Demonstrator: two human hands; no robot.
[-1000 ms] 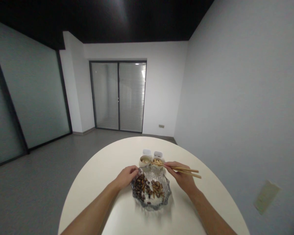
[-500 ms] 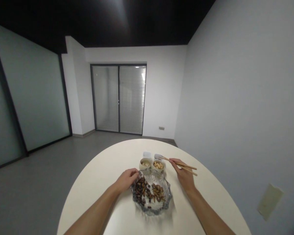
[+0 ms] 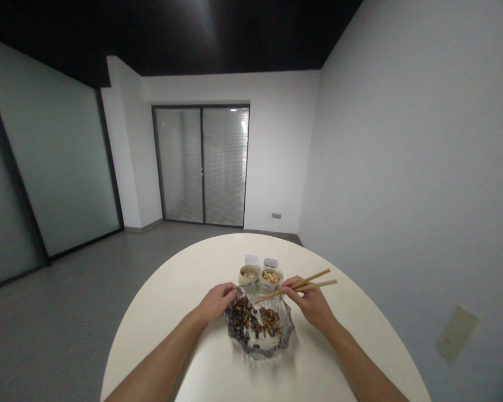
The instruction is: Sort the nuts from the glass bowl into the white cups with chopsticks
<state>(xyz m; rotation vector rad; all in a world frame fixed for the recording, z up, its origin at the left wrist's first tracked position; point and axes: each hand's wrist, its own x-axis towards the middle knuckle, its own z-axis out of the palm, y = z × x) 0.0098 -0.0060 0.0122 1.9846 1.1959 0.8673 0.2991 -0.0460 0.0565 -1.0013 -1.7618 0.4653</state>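
Note:
My right hand (image 3: 308,301) is closed round a pair of wooden chopsticks (image 3: 314,286). Their tips reach over the far part of a scalloped clear glass bowl (image 3: 288,329); I cannot make out anything between them. In the bowl, dark brown oblong pieces (image 3: 237,321) lie at the left and lighter brown ones (image 3: 270,319) at the right, of a kind too small to tell. My left hand (image 3: 218,300) rests on the table with its fingers closed on the bowl's left rim.
Behind the glass bowl stand two small round bowls, the left (image 3: 242,277) with pale pieces, the right (image 3: 281,273) with tan nut-like pieces. Farther back are two white containers (image 3: 251,259), the right one with small dark bits. The round cream table (image 3: 163,301) stands near a wall.
My right hand has brought the chopsticks nearer, their tips moving from the back right white container to above the glass bowl. My left hand stays at the rim.

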